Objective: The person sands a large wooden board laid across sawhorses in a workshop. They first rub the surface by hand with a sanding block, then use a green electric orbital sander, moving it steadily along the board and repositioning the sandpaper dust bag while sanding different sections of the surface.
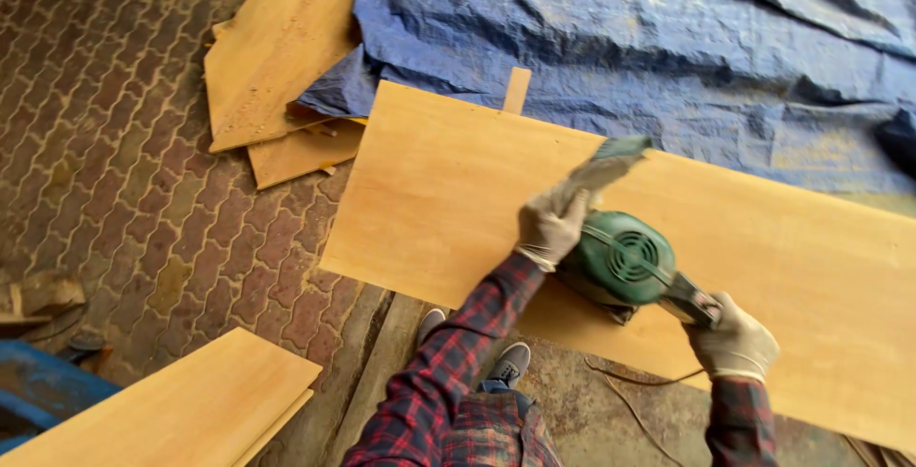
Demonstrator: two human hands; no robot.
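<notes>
Centre frame, gloved left hand [551, 226] clamps the front handle of a green belt sander [622, 262]; right hand [733, 343] grips its rear handle; the tool rests on a stiff plywood sheet [448, 190]; it looks heavy, best held by both handles.

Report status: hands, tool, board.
Left hand gloved, gripping green sander's front. Right hand on rear handle. Sander on plywood board. Cord trails below.

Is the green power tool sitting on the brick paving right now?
No, the green power tool rests on the large plywood sheet, gripped by the gloved left hand and gloved right hand.
</notes>
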